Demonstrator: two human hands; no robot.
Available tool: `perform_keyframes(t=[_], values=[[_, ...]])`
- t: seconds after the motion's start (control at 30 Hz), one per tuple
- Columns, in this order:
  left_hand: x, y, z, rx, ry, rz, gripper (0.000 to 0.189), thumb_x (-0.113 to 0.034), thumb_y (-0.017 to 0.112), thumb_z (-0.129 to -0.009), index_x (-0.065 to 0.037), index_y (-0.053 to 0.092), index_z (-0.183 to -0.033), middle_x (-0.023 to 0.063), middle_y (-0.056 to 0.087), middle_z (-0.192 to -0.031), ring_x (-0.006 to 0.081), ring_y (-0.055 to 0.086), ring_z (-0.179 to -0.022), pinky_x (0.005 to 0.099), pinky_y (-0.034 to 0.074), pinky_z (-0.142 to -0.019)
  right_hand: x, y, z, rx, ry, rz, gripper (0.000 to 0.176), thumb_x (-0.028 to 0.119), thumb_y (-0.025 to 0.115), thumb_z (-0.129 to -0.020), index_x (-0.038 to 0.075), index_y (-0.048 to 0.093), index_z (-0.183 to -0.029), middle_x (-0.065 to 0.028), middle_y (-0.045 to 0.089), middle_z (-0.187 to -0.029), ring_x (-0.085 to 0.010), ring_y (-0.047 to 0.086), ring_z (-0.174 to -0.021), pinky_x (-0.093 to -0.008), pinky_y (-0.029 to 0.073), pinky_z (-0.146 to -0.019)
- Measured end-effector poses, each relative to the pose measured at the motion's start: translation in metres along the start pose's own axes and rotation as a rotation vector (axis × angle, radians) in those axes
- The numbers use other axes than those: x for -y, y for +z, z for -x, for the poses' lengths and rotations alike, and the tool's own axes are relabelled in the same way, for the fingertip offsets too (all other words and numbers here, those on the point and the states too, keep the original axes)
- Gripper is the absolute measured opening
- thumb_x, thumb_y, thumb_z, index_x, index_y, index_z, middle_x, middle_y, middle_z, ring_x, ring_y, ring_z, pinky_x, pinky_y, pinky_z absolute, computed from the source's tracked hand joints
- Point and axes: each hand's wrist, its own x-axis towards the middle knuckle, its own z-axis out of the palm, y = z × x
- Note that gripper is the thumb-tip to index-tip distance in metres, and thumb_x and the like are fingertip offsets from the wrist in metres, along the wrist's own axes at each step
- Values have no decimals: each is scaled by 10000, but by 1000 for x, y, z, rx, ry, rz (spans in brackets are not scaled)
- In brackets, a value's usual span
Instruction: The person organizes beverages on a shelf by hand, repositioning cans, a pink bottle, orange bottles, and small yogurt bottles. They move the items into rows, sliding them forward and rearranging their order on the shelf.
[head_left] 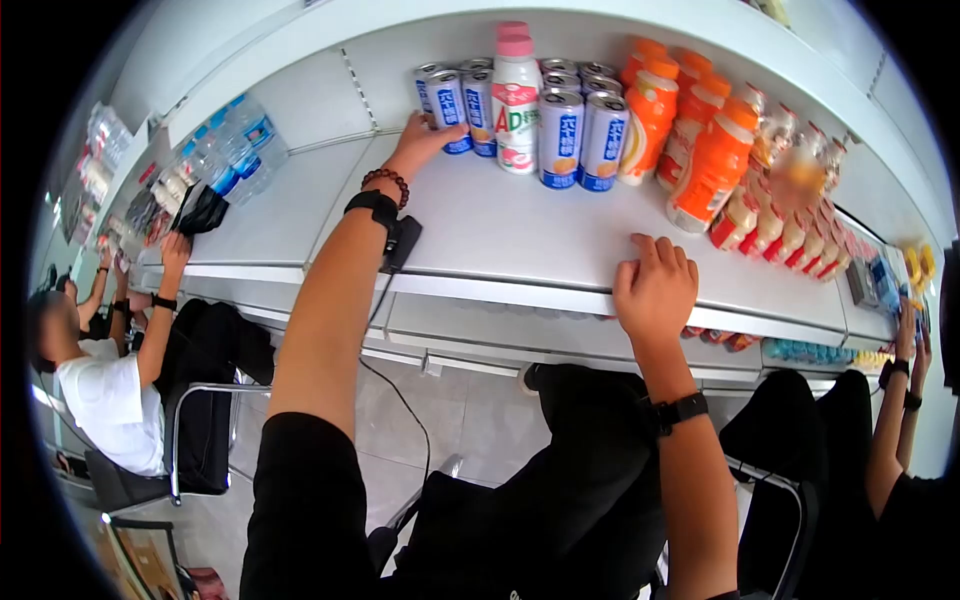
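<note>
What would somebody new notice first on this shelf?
Bright orange bottles crowd the back right of the white shelf, beside a cluster of blue cans around a pink-capped bottle. The left hand touches the cluster's left end; the right hand rests flat at the front edge.

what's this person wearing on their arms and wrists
The left arm has a short black sleeve. By the left hand sit a dark bead bracelet and a black strap carrying a small black device with a thin cable. By the right hand is a black wristband.
</note>
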Motion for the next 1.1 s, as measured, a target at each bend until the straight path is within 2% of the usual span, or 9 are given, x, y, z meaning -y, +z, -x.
perform_keyframes(t=[0.1, 0.13, 0.27, 0.37, 0.63, 0.73, 0.87, 0.97, 1.1], values=[[25, 3, -8, 17, 65, 97, 921, -295, 912, -690, 56, 399, -1371, 198, 625, -1242, 253, 596, -1194, 346, 454, -1031, -1, -1, -1, 6, -4, 2, 238, 132, 581, -750, 55, 695, -945, -78, 601, -804, -263, 575, -767, -394, 424, -711], [30, 5, -12, 35, 109, 90, 961, -294, 906, -692, 63, 372, -1407, 195, 597, -1306, 264, 585, -1219, 350, 453, -1038, 0, -1, -1, 5, -5, 3, 240, 131, 579, -753, 56, 696, -949, -77, 601, -804, -263, 575, -768, -394, 424, -713], [43, 5, -21, 59, 74, 71, 1028, -298, 897, -693, 63, 328, -1469, 204, 566, -1360, 274, 568, -1247, 353, 441, -1060, 1, -2, 0, 29, 0, 12, 251, 127, 575, -760, 57, 701, -964, -75, 601, -808, -263, 576, -778, -392, 426, -718], [21, 2, -7, 83, 25, 34, 1000, -275, 889, -695, 60, 343, -1461, 193, 579, -1347, 267, 582, -1226, 352, 453, -1048, 0, -2, 0, 41, -10, 14, 258, 124, 569, -765, 57, 701, -976, -79, 600, -818, -264, 577, -786, -393, 425, -723], [21, -8, -1, 201, 67, 111, 779, -210, 822, -761, 3, 460, -1418, 141, 659, -1231, 233, 630, -1133, 352, 471, -1012, 0, -3, 0, 63, -35, 43, 288, 101, 553, -769, 55, 691, -1019, -87, 593, -826, -282, 570, -784, -405, 420, -729], [22, -16, 3, 263, 87, 112, 633, -241, 775, -838, -21, 508, -1368, 107, 651, -1237, 197, 605, -1144, 315, 445, -1020, -1, -3, 2, 63, -49, 48, 290, 96, 550, -768, 55, 688, -1019, -91, 587, -825, -285, 563, -778, -406, 420, -730], [29, -19, 2, 286, 103, 248, 770, -193, 821, -777, -4, 465, -1433, 134, 666, -1224, 220, 629, -1109, 338, 473, -990, 3, -4, -2, 74, -34, 40, 291, 90, 546, -763, 52, 686, -1015, -93, 577, -822, -287, 553, -773, -407, 419, -730], [25, -19, 6, 240, 98, 192, 769, -187, 819, -780, 1, 462, -1434, 137, 664, -1236, 218, 628, -1117, 343, 473, -997, 5, -7, -2, 91, -19, 37, 301, 80, 541, -754, 48, 683, -1016, -95, 569, -818, -288, 546, -771, -406, 416, -728], [28, -27, -2, 389, 100, 224, 644, -160, 755, -863, -19, 466, -1420, 107, 632, -1282, 199, 594, -1167, 340, 454, -1026, 7, -9, -3, 116, -14, 55, 327, 70, 527, -744, 52, 684, -1031, -100, 561, -813, -293, 545, -771, -410, 417, -731]])
